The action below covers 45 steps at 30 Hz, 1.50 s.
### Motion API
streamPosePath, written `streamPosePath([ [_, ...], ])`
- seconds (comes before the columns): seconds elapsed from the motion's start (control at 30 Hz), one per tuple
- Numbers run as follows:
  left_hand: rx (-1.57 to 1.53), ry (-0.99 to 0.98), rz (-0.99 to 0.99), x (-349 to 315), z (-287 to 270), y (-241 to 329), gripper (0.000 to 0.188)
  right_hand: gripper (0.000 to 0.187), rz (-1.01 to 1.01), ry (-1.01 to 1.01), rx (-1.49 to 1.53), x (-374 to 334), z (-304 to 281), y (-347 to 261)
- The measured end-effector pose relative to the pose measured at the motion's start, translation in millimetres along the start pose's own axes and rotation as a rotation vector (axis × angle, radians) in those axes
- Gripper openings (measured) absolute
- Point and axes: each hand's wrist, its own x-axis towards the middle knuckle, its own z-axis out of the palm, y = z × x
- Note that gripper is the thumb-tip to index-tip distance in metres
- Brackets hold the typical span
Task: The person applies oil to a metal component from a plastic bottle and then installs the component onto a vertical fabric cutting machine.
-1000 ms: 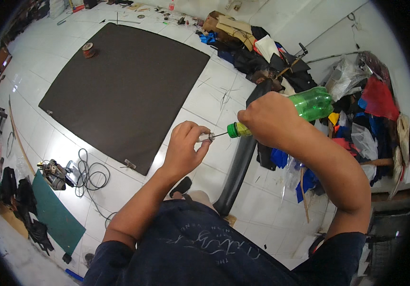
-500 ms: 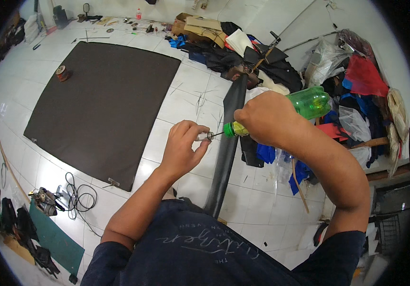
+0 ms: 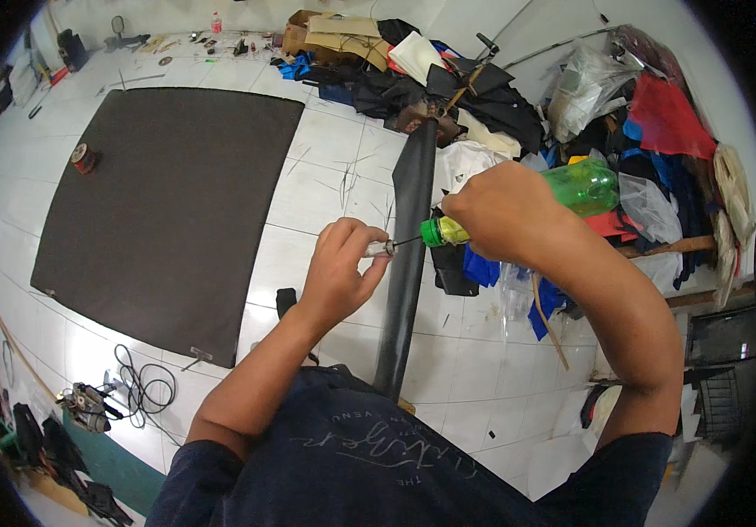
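Note:
My right hand is closed round a green plastic bottle, which lies nearly on its side with its base to the right. The green cap points at my left hand. Between thumb and fingers, the left hand pinches a small clear vial-like piece, partly hidden by the fingers. A thin dark line runs from the cap to the mouth of this piece; whether it is a tube or a stream of liquid I cannot tell. Both hands are above a long black padded bar.
On the tiled floor at left lies a large dark sheet with a spool on it. A small motor with a coiled black cord sits at lower left. Heaped fabric scraps and plastic bags line the right side.
The bottle and my right hand have shifted slightly right, widening the gap between cap and clear piece. My left hand keeps its pinch. The surroundings sit farther left as the view turned a little.

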Motion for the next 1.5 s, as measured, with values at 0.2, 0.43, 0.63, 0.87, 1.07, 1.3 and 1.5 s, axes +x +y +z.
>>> streamPosePath([
  [0.2, -0.024, 0.015, 0.050, 45.5, 13.1, -36.9, 0.026, 0.012, -0.028, 0.014, 0.021, 42.3, -3.6, 35.2],
  [0.43, -0.081, -0.046, 0.056, 110.6, 12.6, -75.9, 0.029, 0.012, 0.012, -0.015, 0.024, 83.2, -23.7, 85.1],
  [0.63, -0.115, -0.063, 0.107, 154.9, 19.8, -96.0, 0.029, 0.014, 0.028, -0.064, 0.052, 106.0, -27.2, 116.1],
  [0.87, -0.114, -0.066, 0.052, 184.3, 42.8, -109.5, 0.029, 0.024, -0.013, -0.036, 0.097, 126.5, -12.8, 159.6],
  [1.07, -0.081, -0.033, 0.041, 208.9, 72.3, -113.4, 0.032, 0.021, -0.048, -0.009, 0.047, 143.8, 3.9, 202.7],
  [1.3, 0.009, 0.041, 0.047, 236.4, 113.4, -114.2, 0.034, 0.021, -0.108, 0.078, 0.001, 156.9, 31.4, 251.0],
  [1.5, 0.025, 0.086, -0.019, 246.2, 135.6, -110.8, 0.032, 0.013, -0.153, 0.069, -0.054, 168.3, 37.0, 273.2],
])
